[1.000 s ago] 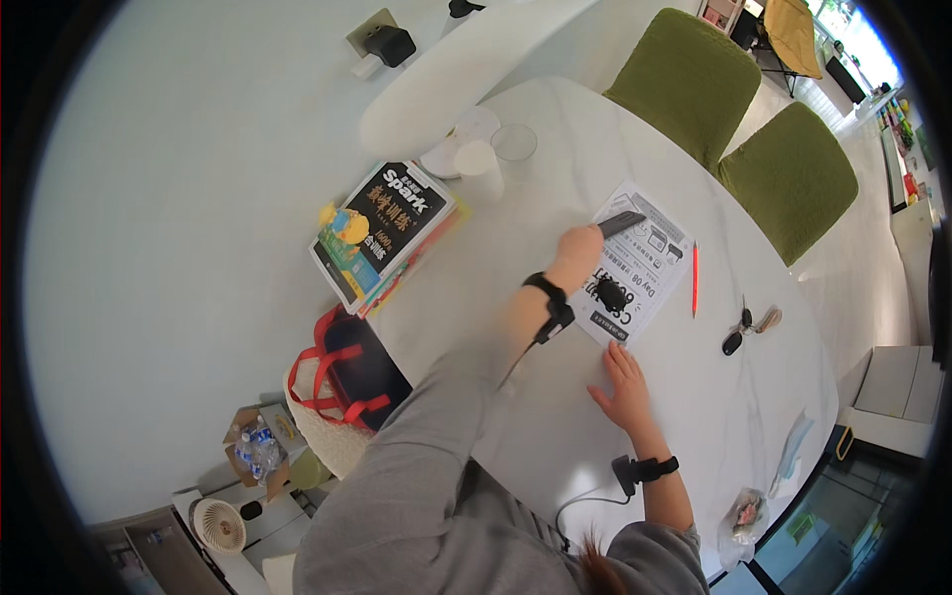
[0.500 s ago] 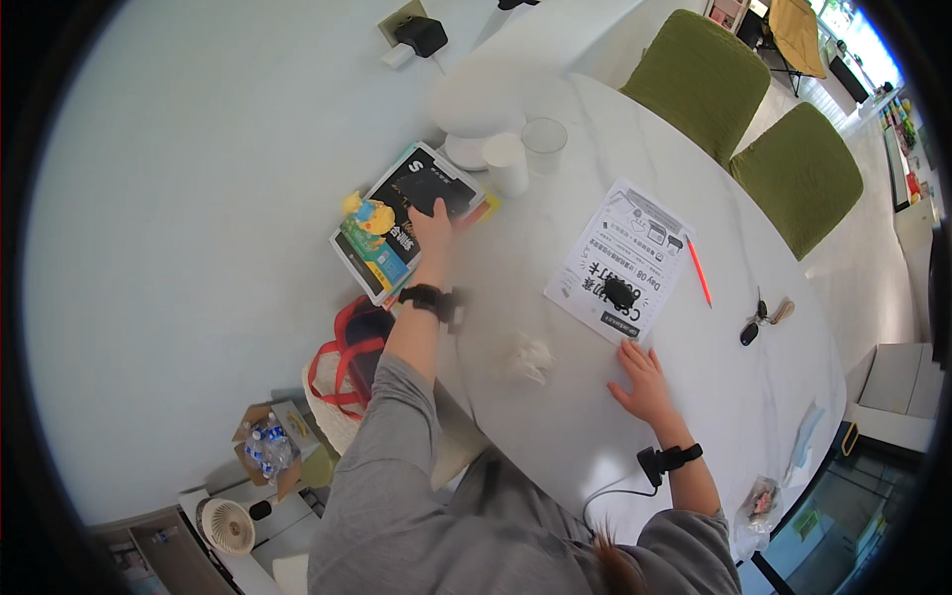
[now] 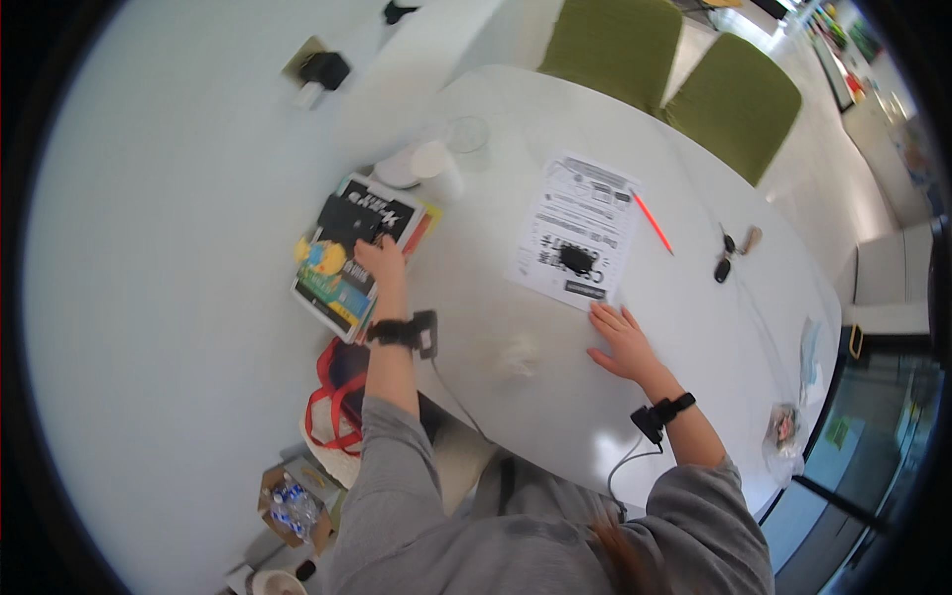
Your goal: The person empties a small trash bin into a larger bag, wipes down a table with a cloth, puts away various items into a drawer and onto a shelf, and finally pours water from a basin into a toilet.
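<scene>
Head-worn view (wide fisheye), downward over the white table [image 3: 734,367].

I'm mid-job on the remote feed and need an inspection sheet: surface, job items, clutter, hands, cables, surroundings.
Surface: white table, rounded, faint veining.
Job items: dark flat object over the stack of books; printed sheet farther right.
Clutter: small black item on the sheet; red pencil, keys, white cup, clear glass, blurred whitish thing.
Hands: left hand at the dark flat object, grip unclear; right hand open, fingertips at the sheet's near edge.
Cables: grey cable from the left wrist device; another from the right.
Surroundings: green chairs, red-handled bag, box of plastic bottles.
</scene>
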Available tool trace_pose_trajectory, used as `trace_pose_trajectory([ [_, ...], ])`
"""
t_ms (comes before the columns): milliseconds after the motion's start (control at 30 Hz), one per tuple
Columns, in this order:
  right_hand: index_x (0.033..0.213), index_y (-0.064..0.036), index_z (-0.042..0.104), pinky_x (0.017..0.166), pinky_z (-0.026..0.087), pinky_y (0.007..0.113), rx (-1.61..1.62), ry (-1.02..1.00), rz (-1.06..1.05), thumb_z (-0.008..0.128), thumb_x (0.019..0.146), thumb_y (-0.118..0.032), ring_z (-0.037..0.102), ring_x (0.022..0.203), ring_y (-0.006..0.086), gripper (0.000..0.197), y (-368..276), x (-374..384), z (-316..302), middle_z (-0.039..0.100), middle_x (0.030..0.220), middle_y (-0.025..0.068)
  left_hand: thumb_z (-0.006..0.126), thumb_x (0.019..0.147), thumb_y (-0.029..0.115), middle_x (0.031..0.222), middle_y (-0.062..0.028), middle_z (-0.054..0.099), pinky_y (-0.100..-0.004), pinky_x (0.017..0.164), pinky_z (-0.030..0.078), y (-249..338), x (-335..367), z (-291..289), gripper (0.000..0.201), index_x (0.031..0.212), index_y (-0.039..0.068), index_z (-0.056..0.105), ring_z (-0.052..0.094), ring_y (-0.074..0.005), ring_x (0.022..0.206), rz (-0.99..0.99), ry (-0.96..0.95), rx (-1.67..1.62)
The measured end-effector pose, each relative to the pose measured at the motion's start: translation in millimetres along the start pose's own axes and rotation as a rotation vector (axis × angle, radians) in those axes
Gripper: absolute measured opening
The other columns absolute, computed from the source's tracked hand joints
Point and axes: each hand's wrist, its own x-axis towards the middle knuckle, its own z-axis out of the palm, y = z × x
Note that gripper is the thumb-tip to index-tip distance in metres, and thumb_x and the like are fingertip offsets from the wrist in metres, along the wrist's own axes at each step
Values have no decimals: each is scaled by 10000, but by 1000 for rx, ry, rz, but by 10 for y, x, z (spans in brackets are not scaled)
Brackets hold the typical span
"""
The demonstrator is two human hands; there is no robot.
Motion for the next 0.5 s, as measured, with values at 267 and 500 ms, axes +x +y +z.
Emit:
trace_pose_trajectory([
  [267, 1142, -19, 539, 970, 392, 388, 222, 22, 63, 617, 791, -243, 446, 1191, 252, 423, 258, 185, -32, 458, 1318, 105, 588, 811, 188, 1402, -278, 224, -454, 1091, 156, 772, -1272, -2, 673, 1329, -87, 257, 194, -412, 1312, 360, -174, -130],
  [500, 1072, -26, 561, 842, 464, 373, -192, 710, 416, 599, 761, -98, 500, 1066, 314, 322, 1172, 684, -405, 535, 1188, 118, 573, 812, 121, 1407, -254, 213, -437, 1080, 179, 1186, -2656, 110, 565, 1304, -25, 337, 204, -374, 1317, 496, -561, -316],
])
